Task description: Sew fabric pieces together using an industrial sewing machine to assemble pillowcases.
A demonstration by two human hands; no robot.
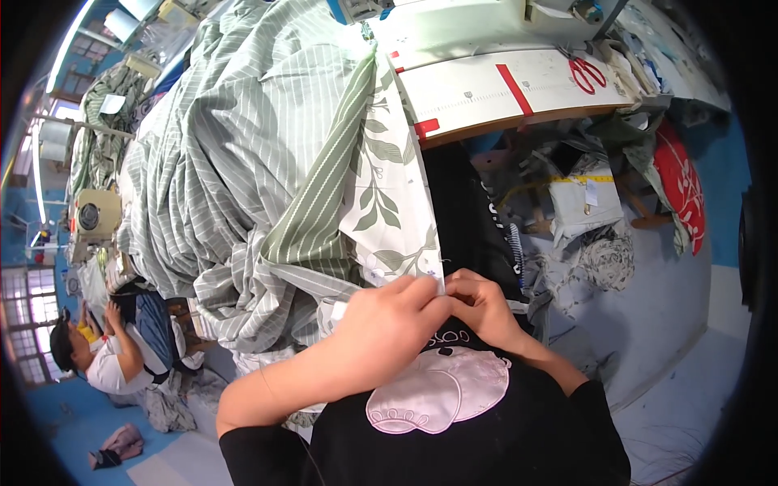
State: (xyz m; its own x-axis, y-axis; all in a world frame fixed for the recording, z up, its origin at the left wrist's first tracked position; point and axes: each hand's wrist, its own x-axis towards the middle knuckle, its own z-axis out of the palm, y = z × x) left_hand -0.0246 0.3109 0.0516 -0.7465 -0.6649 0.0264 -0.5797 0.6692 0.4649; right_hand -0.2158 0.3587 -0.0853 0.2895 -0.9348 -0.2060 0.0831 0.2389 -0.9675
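A white fabric with a green leaf print [379, 215] runs from the sewing machine [356, 10] at the top down to my hands. My left hand [393, 316] is closed on the lower end of its right edge. Right against it, my right hand [485, 312] has its fingers pinched at the same edge; the fingertips partly hide the cloth. Along the left of the print lies a green striped fabric [320, 215]. A large heap of grey-green striped fabric [211, 162] spreads beyond it to the left.
Red-handled scissors [585, 74] lie at the far right of the white table [470, 69], which bears red tape strips. Below its curved edge are a stool with a fabric bundle [583, 202] and crumpled cloth [604, 259]. Another person [121, 360] works at the left.
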